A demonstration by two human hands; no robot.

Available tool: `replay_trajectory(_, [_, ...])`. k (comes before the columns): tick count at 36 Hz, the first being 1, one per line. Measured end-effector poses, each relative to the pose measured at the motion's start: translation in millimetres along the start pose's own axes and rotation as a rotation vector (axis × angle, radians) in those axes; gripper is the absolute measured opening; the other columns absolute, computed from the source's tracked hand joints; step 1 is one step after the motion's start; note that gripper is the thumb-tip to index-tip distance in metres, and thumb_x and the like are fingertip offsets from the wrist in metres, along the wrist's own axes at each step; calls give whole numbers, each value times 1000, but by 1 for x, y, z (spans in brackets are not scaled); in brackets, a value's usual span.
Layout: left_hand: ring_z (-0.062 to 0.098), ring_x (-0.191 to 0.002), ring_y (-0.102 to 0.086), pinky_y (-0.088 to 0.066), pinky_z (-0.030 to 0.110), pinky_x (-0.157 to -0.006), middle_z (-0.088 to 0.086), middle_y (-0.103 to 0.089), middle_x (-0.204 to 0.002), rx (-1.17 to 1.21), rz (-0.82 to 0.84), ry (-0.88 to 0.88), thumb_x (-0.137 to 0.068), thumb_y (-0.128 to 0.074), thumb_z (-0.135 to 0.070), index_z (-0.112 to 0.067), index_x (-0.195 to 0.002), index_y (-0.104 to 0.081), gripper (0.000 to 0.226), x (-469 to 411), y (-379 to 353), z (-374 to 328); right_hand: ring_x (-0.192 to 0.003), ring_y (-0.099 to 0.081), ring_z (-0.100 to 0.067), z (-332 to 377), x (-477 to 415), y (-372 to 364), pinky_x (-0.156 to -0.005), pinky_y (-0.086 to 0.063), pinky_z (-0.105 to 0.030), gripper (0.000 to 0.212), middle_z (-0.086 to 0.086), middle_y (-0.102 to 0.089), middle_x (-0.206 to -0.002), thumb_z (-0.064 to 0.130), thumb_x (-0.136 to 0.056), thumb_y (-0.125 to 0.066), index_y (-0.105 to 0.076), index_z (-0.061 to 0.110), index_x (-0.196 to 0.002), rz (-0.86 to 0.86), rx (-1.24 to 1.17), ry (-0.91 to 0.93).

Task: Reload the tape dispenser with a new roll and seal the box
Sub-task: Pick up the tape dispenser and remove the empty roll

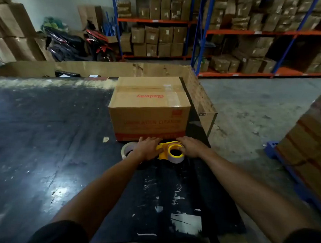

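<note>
Head view: left hand [149, 148] over half-hidden dispenser [166, 150].

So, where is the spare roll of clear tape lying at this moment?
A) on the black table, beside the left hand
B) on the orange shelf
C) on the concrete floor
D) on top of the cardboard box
A: the clear tape roll lies on the black table just left of the left hand, while both hands hold the yellow tape dispenser in front of the cardboard box.

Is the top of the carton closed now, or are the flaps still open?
Closed. The carton has its top flaps lying flat, with clear tape along the seam. Whether this tape seals it fully, I cannot tell.
</note>
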State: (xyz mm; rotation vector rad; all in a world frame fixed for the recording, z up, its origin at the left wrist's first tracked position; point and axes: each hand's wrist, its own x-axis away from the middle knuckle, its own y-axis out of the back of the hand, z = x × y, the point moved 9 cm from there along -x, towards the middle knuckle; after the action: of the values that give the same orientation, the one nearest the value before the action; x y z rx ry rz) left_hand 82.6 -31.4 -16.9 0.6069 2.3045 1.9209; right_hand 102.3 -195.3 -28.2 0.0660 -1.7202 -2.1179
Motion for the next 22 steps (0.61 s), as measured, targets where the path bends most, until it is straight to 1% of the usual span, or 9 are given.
replay_trajectory(3, [32, -128, -58, -32, 53, -107, 7, -65, -136, 35, 18, 36, -100, -47, -51, -23, -139, -53, 49, -9, -5, -4, -116, -61, -33, -6, -8, -5, -86, -51, -44, 38, -11, -64, -128, 41, -100, -54, -53, 21, -133, 65, -27, 22])
replay_trajectory(4, [32, -125, -60, -33, 51, -107, 7, -68, -131, 51, 23, 48, -100, -49, -48, -22, -137, -55, 45, -9, -7, -4, -113, -62, -32, -5, -8, -5, -83, -51, -44, 35, -10, -66, -123, 42, -100, -54, -53, 22, -129, 86, -30, 25])
replay_trajectory(6, [33, -125, -60, -35, 49, -107, 9, -67, -131, 72, 23, 68, -99, -53, -41, -20, -139, -54, 44, -9, -8, -5, -105, -63, -29, -6, -13, -6, -75, -46, -40, 25, -7, -66, -113, 42, -100, -56, -53, 24, -116, 88, -46, 41])
replay_trajectory(8, [33, -125, -60, -38, 49, -107, 9, -67, -132, 78, 10, 64, -99, -56, -37, -20, -140, -54, 45, -9, -8, -6, -100, -61, -27, -6, -17, -6, -72, -42, -38, 21, -5, -61, -105, 41, -100, -59, -52, 23, -107, 97, -49, 54])
replay_trajectory(13, [32, -123, -61, -38, 46, -108, 8, -69, -131, 56, -26, 48, -99, -57, -40, -24, -142, -54, 47, -7, -6, -2, -104, -61, -30, -1, -26, -5, -77, -47, -39, 17, -10, -63, -115, 36, -99, -58, -54, 22, -107, 126, -5, 88])
replay_trajectory(15, [32, -121, -62, -39, 46, -106, 7, -70, -131, 61, -80, 30, -99, -56, -41, -25, -143, -53, 47, -3, 0, 1, -103, -62, -30, 4, -25, 0, -79, -51, -41, 12, -10, -62, -112, 33, -98, -57, -52, 23, -103, 141, 14, 111])
replay_trajectory(17, [31, -122, -61, -38, 45, -103, 4, -69, -131, 94, -166, 0, -98, -58, -41, -26, -141, -54, 46, 1, 10, 3, -98, -62, -28, 10, -24, 11, -78, -52, -41, 17, -10, -60, -111, 30, -98, -58, -53, 18, -108, 136, 39, 130])
replay_trajectory(19, [27, -124, -60, -36, 43, -102, 2, -68, -132, 123, -244, -34, -97, -61, -40, -26, -139, -54, 44, 6, 22, 4, -91, -58, -23, 17, -21, 29, -73, -48, -38, 23, -10, -59, -109, 28, -98, -61, -51, 15, -113, 104, 60, 160])
replay_trajectory(22, [25, -130, -56, -35, 44, -103, 2, -63, -140, 77, -402, -83, -98, -61, -40, -23, -141, -52, 47, 20, 42, -1, -88, -58, -24, 25, -16, 57, -68, -45, -37, 26, -9, -57, -105, 33, -97, -62, -42, 20, -107, 41, 116, 204])
